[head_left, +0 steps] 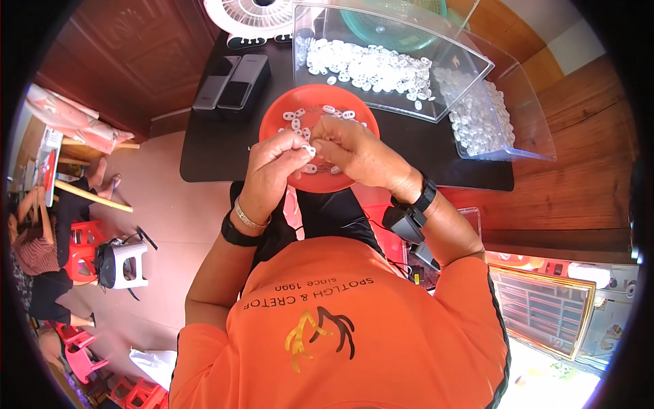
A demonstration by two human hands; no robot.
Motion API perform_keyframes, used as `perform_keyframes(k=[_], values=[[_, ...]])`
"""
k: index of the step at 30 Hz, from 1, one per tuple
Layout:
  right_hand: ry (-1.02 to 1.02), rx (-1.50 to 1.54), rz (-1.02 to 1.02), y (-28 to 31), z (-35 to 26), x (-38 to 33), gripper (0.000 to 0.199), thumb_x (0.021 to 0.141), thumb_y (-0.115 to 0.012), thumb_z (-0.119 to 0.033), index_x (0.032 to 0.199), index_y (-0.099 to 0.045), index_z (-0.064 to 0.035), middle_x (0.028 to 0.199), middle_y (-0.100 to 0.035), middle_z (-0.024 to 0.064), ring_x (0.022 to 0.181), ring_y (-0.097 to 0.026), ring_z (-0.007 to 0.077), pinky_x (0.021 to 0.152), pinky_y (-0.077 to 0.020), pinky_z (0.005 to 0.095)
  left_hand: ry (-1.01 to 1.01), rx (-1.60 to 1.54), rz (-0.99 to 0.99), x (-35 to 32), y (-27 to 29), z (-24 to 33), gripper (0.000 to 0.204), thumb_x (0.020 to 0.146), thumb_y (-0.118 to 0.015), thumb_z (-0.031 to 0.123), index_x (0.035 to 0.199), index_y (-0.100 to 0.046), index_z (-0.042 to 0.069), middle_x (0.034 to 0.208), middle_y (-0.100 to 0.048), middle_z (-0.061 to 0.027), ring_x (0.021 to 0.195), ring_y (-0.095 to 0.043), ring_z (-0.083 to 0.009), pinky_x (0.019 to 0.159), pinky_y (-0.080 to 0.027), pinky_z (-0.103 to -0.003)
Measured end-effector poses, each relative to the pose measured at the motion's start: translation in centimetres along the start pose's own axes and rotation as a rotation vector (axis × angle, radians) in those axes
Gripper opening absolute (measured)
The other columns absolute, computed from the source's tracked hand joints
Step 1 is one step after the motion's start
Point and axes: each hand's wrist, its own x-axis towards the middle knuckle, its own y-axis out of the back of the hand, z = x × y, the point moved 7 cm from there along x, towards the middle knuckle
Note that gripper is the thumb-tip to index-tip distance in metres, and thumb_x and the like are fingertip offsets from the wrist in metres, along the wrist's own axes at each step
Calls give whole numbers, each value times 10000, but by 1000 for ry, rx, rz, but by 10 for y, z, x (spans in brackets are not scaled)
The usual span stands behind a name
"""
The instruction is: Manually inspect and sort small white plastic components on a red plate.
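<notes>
Over a round red plastic basin [279, 109], both hands come close together. My left hand [276, 160] pinches a small white oval piece [310, 150] with dark spots between thumb and fingertips. Right beside that piece, my right hand [351, 150] has its thumb and fingers pressed together. What they hold, if anything, is too small to make out. Several similar white oval pieces [329, 109] lie in the basin, with thin, fine bits among them that I cannot identify. The hands cover part of the basin's middle.
The basin overlaps the near edge of a black table [211, 157]. Behind stand a clear bin [381, 99] of white oval pieces and another clear bin [538, 136] of translucent ones. Two dark grey boxes [242, 82] and a white fan [262, 13] are left. Another person [41, 252] sits far left.
</notes>
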Motion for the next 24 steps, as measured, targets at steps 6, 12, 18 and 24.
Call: perform_keyframes(k=[6,12,18,24], values=[[19,14,53,21,-21,-1,51,893,-597,-33,939,-596,-11,819,-595,7,757,-530,61,651,-432,221,63,19,-7,-4,7,1,182,876,-493,184,809,-557,28,698,-553,-25,599,-503,-84,536,-383,-217],[193,-179,13,13,-39,-1,53,874,-616,6,924,-610,-9,846,-617,21,748,-557,85,660,-463,240,26,37,-22,-7,4,2,174,880,-486,169,792,-520,23,646,-521,-22,568,-479,-80,509,-365,-227],[250,-214,-14,7,-47,-3,54,875,-597,26,914,-597,-10,832,-625,48,715,-599,109,604,-541,231,1,91,-29,-11,1,6,172,881,-496,151,781,-485,12,608,-467,-15,545,-428,-75,509,-350,-252],[257,-252,-38,5,-50,-1,49,827,-624,-35,860,-588,-38,793,-632,97,768,-612,286,684,-473,369,-33,133,-56,-12,1,11,180,883,-501,161,782,-485,14,592,-441,-9,546,-402,-70,503,-338,-255]])
